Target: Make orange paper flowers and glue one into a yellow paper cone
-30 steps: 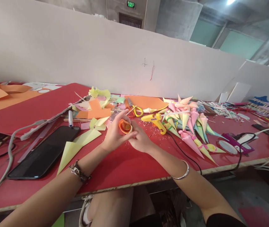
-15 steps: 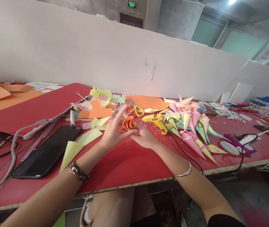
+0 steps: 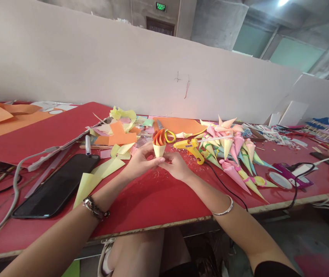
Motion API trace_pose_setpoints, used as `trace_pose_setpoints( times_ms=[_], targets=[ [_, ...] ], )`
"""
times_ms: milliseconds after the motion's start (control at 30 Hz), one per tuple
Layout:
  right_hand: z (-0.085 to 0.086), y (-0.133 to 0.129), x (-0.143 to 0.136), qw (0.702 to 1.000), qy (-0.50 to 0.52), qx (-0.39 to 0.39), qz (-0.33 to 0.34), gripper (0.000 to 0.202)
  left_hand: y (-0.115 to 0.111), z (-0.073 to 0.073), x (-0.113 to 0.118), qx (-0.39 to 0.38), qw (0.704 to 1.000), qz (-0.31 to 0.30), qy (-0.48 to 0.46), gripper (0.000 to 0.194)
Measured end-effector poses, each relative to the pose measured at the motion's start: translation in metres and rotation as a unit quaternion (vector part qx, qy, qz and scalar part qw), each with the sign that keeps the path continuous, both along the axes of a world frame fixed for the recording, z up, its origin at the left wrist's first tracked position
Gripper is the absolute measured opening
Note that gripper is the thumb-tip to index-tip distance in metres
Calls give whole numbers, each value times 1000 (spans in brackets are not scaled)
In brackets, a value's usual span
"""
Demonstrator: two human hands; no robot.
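Between my two hands stands a small cream paper cone [image 3: 159, 150] with a swirl of orange paper [image 3: 160, 137] rising from its top, like an ice cream cone. My left hand [image 3: 142, 158] grips the cone from the left, its thumb across the front. From the right, my right hand [image 3: 176, 165] pinches the lower part of the cone; the fingertips behind it are hidden. A yellow glue gun [image 3: 192, 148] lies just right of the cone. Behind the swirl are yellow-handled scissors [image 3: 170, 136], partly covered.
Many pastel paper cones [image 3: 236, 154] are heaped on the right. A black phone [image 3: 57, 184] and pale yellow paper [image 3: 91, 182] lie at left, with orange paper scraps [image 3: 118, 134] behind. A glue gun cable [image 3: 225, 184] runs off the red table's [image 3: 153, 207] front edge.
The orange swirl has tipped from facing me to upright, so the cream cone under it now shows. My left fingers, stretched out before, have curled around the cone.
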State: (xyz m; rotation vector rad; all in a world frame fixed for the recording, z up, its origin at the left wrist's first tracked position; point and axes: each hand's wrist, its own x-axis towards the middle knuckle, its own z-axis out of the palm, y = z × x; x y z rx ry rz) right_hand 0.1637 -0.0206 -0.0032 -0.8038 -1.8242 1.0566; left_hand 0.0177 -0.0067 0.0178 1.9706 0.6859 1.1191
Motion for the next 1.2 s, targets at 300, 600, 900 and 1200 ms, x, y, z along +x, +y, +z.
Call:
trace_pose_setpoints(
  times_ms=[300, 600, 900, 1200],
  targets=[
    [0, 2, -2, 995, 59, -81, 13, 36, 4, -1, -2, -86, 994, 56, -25, 28],
    [-1, 0, -2, 997, 40, -69, 1, 41, 4, -3, -1, -125, 991, 41, -30, 30],
    [-3, 3, -2, 997, 35, -64, 7, 37, 2, 1, -1, -158, 987, -16, -2, 33],
    [-2, 2, -2, 998, 11, -59, 16, 31, 12, -8, -5, -138, 988, 24, -61, 33]
  ],
)
